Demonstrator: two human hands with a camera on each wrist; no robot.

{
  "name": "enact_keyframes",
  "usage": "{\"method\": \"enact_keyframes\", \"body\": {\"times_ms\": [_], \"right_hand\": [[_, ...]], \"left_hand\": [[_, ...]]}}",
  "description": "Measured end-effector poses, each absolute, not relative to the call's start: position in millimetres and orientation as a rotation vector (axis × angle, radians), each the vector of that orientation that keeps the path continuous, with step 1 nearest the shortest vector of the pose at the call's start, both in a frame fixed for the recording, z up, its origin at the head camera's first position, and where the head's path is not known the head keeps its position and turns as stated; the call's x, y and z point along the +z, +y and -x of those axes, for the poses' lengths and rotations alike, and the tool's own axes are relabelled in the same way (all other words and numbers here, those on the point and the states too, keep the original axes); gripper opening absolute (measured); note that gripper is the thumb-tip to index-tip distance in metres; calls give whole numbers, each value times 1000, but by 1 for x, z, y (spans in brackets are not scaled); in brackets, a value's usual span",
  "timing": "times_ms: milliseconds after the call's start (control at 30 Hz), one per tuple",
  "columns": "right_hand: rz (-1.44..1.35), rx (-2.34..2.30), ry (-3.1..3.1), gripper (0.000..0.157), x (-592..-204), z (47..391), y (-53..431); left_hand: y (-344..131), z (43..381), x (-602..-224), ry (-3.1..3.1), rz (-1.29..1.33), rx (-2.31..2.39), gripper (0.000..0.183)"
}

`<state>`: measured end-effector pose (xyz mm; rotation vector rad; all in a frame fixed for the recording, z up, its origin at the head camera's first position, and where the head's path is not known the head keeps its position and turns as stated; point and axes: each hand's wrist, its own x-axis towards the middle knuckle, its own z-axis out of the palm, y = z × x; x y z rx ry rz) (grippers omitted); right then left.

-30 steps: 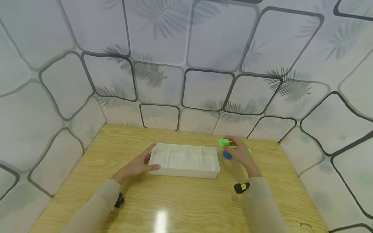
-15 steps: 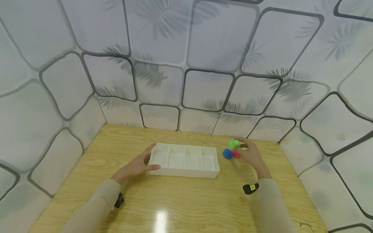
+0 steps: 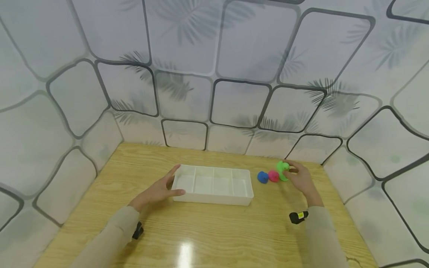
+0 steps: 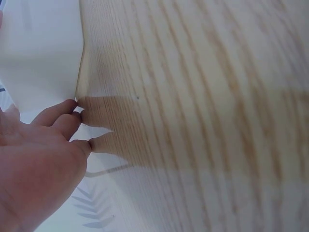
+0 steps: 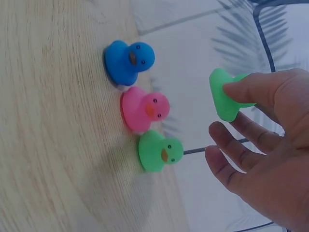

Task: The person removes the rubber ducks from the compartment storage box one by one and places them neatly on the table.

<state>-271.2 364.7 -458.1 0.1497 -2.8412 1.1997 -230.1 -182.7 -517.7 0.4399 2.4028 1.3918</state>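
Note:
My right hand (image 3: 299,181) pinches a green rubber duck (image 5: 226,94) between thumb and fingers, above the table. Beneath it, a second green duck (image 5: 153,152) stands on the wood, at the end of a close row with a pink duck (image 5: 140,110) and a blue duck (image 5: 123,63). My left hand (image 3: 155,192) grips the left end of a white divided box (image 3: 214,200), its thumb over the near rim and a finger at the far corner. In the left wrist view, fingertips (image 4: 70,104) lie along the box's lower edge. The box's several compartments look bare inside.
The light wooden table (image 3: 214,234) runs back to a patterned curtain (image 3: 187,96), which also closes off both sides. The duck row stands a short way right of the box, near the back edge.
My right hand has moved right with the green duck, from above the blue duck to above the other green one, uncovering the row. My left hand and the box have stayed put.

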Motion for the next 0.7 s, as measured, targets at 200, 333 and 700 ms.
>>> {"method": "enact_keyframes", "body": {"times_ms": [200, 333, 700], "right_hand": [[-138, 1156, -2834, 50, -459, 271, 378], [-127, 1123, -2833, 49, -461, 270, 386], [-12, 1091, -2886, 55, -468, 269, 405]], "left_hand": [[-183, 231, -518, 2385, -443, 1408, 109], [-183, 231, -518, 2381, -441, 1411, 110], [-182, 230, -518, 2379, -432, 1423, 109]]}}
